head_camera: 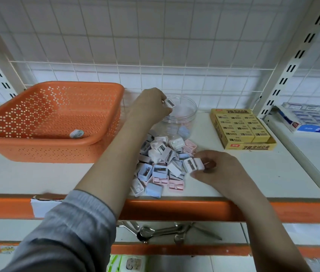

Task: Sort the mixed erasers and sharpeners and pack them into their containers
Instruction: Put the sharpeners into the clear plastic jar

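Our left hand (152, 104) pinches a white sharpener (169, 103) over the mouth of the clear jar (182, 118); our right hand (215, 169) grips two more at the pile (161, 165) on the shelf (233, 173). We should let go low inside the rim. The jar's contents look blurred.
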Demonstrator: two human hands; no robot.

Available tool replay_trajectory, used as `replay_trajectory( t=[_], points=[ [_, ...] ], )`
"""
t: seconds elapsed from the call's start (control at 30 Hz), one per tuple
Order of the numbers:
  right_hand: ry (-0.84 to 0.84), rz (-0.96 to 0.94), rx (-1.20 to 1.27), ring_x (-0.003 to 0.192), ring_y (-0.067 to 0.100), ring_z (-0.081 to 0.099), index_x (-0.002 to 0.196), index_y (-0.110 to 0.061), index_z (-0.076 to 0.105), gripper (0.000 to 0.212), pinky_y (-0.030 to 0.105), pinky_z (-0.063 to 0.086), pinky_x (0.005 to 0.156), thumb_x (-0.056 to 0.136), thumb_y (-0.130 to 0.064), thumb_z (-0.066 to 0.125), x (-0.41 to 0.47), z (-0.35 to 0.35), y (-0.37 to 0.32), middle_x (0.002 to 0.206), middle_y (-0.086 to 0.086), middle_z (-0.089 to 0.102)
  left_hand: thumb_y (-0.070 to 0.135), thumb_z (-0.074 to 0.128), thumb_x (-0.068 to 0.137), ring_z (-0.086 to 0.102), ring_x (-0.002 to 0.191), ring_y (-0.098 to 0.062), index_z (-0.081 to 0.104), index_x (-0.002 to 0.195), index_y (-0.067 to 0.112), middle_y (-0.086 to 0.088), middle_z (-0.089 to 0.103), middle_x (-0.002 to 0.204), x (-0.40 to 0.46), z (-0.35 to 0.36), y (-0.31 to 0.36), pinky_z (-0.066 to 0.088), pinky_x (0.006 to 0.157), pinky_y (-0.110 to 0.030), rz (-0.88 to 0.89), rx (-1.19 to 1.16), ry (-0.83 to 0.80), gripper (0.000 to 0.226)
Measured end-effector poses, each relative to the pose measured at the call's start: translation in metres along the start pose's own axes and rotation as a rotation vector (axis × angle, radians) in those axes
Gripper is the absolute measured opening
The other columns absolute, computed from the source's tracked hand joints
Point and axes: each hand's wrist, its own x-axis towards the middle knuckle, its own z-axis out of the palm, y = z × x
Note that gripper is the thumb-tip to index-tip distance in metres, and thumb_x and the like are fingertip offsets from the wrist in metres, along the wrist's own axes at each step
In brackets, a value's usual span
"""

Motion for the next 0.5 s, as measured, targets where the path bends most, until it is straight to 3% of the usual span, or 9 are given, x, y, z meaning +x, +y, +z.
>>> replay_trajectory(
  t=[0.1,0.17,0.3,0.43,0.5],
  points=[
    [0.013,-0.012,-0.014,0.074,0.000,0.058,0.098,-0.034,0.063,0.030,0.000,0.039,0.064,0.076,-0.016,0.074,-0.001,0.001,0.002,0.079,-0.018,0.059,0.027,0.068,0.082,0.054,0.110,-0.018,0.058,0.124,0.015,-0.002,0.061,0.118,0.006,-0.001,0.000,0.047,0.091,-0.033,0.001,-0.008,-0.040,0.045],
    [0.038,-0.010,-0.042,0.071,-0.003,0.055,0.102,-0.028,0.066,0.030,-0.001,0.038,0.063,0.077,-0.014,0.073,0.001,0.000,0.003,0.082,-0.015,0.061,0.027,0.067,0.083,0.053,0.113,-0.016,0.052,0.131,0.016,0.000,0.059,0.122,0.003,-0.003,0.000,0.044,0.090,-0.028,-0.001,-0.030,-0.042,0.051],
    [0.133,-0.052,0.011,0.067,-0.012,0.052,0.096,-0.027,0.065,0.026,-0.005,0.035,0.061,0.074,-0.019,0.077,0.003,-0.012,-0.001,0.078,-0.016,0.061,0.026,0.061,0.088,0.057,0.104,-0.012,0.057,0.127,0.017,0.001,0.063,0.116,-0.020,-0.009,0.001,0.041,0.086,-0.021,0.012,-0.095,0.060,0.040],
    [0.295,-0.138,0.055,0.070,-0.005,0.055,0.093,-0.023,0.067,0.025,-0.002,0.035,0.062,0.072,-0.030,0.078,0.019,-0.033,-0.016,0.077,-0.012,0.061,0.022,0.059,0.089,0.058,0.093,-0.006,0.063,0.119,0.017,0.003,0.066,0.108,-0.063,-0.019,0.000,0.039,0.082,-0.013,0.051,-0.159,0.147,0.031],
    [0.369,-0.187,0.064,0.064,-0.002,0.055,0.098,-0.020,0.069,0.027,0.004,0.036,0.062,0.075,-0.034,0.075,0.035,-0.039,-0.025,0.078,-0.013,0.060,0.022,0.060,0.088,0.060,0.088,-0.005,0.067,0.114,0.018,0.004,0.068,0.102,-0.087,-0.019,-0.001,0.044,0.080,-0.016,0.062,-0.182,0.182,0.027]
  ],
)
